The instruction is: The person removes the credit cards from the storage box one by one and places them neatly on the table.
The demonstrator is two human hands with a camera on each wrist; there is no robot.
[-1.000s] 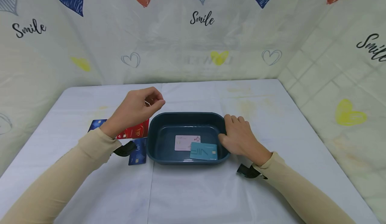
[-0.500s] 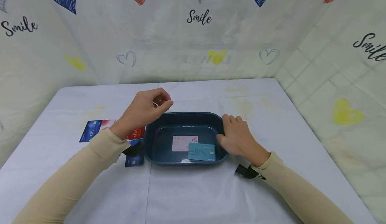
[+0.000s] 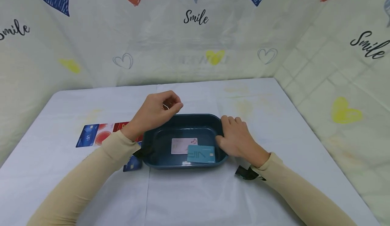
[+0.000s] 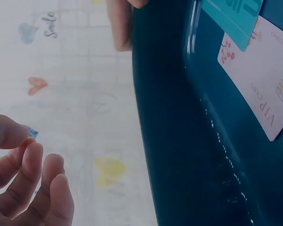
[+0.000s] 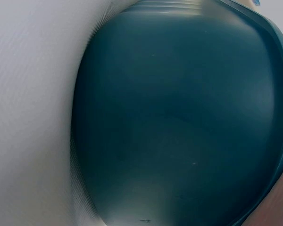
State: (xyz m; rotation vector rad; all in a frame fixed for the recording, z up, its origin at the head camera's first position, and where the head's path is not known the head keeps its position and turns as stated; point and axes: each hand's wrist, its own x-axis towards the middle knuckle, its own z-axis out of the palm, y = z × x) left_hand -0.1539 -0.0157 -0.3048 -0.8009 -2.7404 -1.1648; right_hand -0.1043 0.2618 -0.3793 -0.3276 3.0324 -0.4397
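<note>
My right hand [image 3: 239, 138] grips the right end of a dark teal plastic tray [image 3: 195, 122], thumb inside and fingers over the outer edge. A pale pink VIP card [image 3: 179, 145] lies flat in the tray, partly under a teal card [image 3: 201, 154]. Above the tray's back left corner hovers my left hand [image 3: 156, 112], its fingers loosely curled. In the left wrist view, thumb and forefinger of that left hand [image 4: 26, 183] meet with nothing visible held. The right wrist view is filled mostly by the tray's outer side [image 5: 179, 117].
Left of the tray lie a blue VIP card [image 3: 87, 135], a pink-and-red card [image 3: 103, 133], a red card [image 3: 120, 126] and another blue card [image 3: 133, 165]; my left arm partly covers them. A white cloth [image 3: 189, 199] covers the table, with a patterned curtain [image 3: 164, 40] behind.
My left hand has moved right, from beside the tray to above its back left corner. The view has turned slightly, while my right hand keeps its grip on the tray.
</note>
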